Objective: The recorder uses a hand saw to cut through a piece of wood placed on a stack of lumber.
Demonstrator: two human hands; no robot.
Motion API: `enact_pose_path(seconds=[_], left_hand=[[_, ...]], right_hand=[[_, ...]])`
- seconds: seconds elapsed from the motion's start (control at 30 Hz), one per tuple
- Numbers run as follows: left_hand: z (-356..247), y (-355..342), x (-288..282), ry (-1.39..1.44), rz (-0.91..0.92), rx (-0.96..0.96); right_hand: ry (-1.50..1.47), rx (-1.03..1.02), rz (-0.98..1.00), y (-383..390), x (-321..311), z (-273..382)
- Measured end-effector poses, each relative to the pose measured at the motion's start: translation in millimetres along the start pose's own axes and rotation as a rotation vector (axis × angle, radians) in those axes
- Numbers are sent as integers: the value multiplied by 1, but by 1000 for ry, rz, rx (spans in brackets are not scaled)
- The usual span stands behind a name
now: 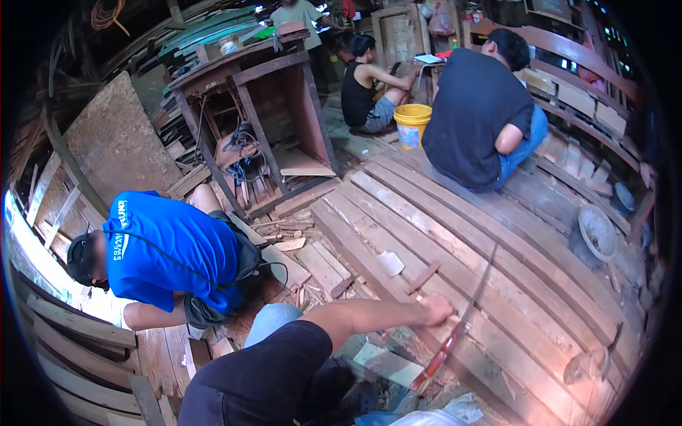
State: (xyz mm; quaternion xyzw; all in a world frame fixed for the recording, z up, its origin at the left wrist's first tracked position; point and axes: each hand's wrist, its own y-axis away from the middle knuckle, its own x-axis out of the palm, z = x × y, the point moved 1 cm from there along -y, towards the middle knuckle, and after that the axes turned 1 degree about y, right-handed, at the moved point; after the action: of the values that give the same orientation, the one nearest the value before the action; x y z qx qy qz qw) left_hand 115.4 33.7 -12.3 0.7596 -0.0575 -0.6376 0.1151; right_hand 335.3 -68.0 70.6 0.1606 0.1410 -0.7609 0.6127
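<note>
Long-bladed tool with red handle (440, 358), slanting across the near edge of the boards (529, 316); its narrow tip points toward their far edge. Left hand (436, 309): just beside the blade, above the boards, fingers apparently curled inward; I cannot tell whether they grip anything. Right hand: not in view. Nearby on the boards lie a reddish wooden bar (424, 277) and a pale square piece (390, 263). From where I stand, a slip or twist of the tool could cut those close fingers, and a knock on the handle, placed at the edge, could tip it toward the offcuts (387, 363) below.
</note>
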Motion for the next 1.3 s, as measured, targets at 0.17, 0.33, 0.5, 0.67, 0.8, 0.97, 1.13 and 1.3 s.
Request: enact_pose_path(seconds=[0.17, 0.33, 0.5, 0.67, 0.8, 0.97, 1.13, 1.3], left_hand=[[-2, 7, -3, -45, 5, -20], [0, 6, 3, -34, 19, -53], [3, -5, 7, -16, 27, -107], [-3, -7, 2, -19, -18, -143], [-9, -3, -3, -53, -20, -111], [-8, 7, 4, 3, -22, -144], [-17, 15, 7, -31, -126, -170], [-31, 14, 3, -43, -152, -197]], right_hand=[[15, -60, 63, 32, 0, 19], [17, -103, 89, 54, -2, 27], [22, -118, 119, 71, -4, 35], [45, -174, 190, 76, -3, 47], [63, -235, 254, 90, 4, 55], [109, -258, 358, 88, 6, 71], [146, -270, 376, 98, -1, 79], [152, -234, 349, 96, -1, 84]])
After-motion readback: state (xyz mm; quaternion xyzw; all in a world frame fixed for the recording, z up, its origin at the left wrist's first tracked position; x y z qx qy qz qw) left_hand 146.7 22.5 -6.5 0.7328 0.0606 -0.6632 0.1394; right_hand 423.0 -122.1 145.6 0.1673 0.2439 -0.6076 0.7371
